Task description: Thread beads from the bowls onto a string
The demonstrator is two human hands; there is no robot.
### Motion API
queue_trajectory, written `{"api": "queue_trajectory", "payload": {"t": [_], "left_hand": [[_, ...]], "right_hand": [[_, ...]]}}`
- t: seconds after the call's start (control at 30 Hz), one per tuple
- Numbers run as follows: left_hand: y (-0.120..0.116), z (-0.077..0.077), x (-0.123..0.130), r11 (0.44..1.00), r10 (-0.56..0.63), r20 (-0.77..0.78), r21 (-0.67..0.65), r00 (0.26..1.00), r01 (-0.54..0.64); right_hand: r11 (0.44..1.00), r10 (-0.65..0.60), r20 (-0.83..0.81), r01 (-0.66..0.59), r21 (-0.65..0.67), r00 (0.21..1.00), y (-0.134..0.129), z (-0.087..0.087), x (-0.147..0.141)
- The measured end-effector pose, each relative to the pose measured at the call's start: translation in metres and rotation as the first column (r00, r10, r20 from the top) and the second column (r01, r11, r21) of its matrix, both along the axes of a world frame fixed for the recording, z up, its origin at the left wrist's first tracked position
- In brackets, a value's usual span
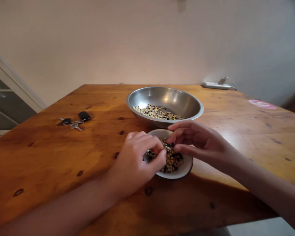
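Note:
A small white bowl (187, 166) with a dark rim holds mixed pale and dark beans (171, 160). Over its left side is my left hand (140, 154), thumb and index finger pinched together; anything between the tips is too small to make out. My right hand (201, 141) reaches over the bowl's right side with its thumb and fingers apart, the fingertips close above the beans. Just behind the bowl stands a wide stainless steel basin (184, 98), and more of the same mixed beans (157, 112) lie in its bottom, mostly toward the left.
Keys with a black fob (84, 115) lie on the wooden table (100, 157) to the left. At the back right edge, by the wall, is a white power strip (216, 86) with a plug and cord. A pink round sticker (262, 104) lies at the far right.

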State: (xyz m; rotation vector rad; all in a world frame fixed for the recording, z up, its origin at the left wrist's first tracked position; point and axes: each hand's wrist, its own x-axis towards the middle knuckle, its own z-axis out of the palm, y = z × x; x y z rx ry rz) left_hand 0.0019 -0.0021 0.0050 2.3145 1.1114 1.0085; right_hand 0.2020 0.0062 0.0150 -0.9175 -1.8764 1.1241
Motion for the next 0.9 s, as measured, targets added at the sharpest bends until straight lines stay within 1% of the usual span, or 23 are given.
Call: {"api": "queue_trajectory", "payload": {"t": [0.13,0.23,0.3,0.47,0.63,0.73,0.9], "left_hand": [[0.0005,-0.0015,0.0001,1.000,-0.003,-0.003,0.006,1.000,0.003],[0.0000,-0.0016,-0.0003,1.000,-0.005,-0.012,-0.004,1.000,0.005],[-0.0009,-0.0004,-0.0013,1.000,-0.009,-0.013,-0.022,1.000,0.009],[-0.0013,0.0016,-0.0032,0.999,-0.022,0.007,-0.036,1.000,0.023],[0.0009,-0.0015,-0.0021,1.000,-0.013,0.016,-0.001,1.000,0.013],[0.0005,-0.0012,-0.0025,1.000,-0.005,0.012,-0.016,1.000,0.005],[0.0000,0.0009,-0.0031,0.999,0.005,-0.011,-0.033,1.000,-0.005]], "right_hand": [[1.000,-0.019,0.100,0.018,0.008,0.995,-0.0003,0.0019,-0.0003],[0.999,-0.043,0.115,0.040,0.028,0.992,-0.0020,0.0033,-0.0001],[0.998,-0.055,0.096,0.053,0.023,0.994,-0.0030,0.0040,0.0000],[0.999,-0.054,-0.029,0.053,-0.009,0.998,-0.0040,0.0038,0.0011],[0.992,-0.116,-0.109,0.121,0.038,0.987,-0.0056,0.0056,0.0035],[0.989,-0.135,-0.124,0.141,0.036,0.983,-0.0061,0.0073,0.0044],[0.993,-0.083,-0.104,0.091,0.070,0.991,-0.0054,0.0073,0.0048]]}}
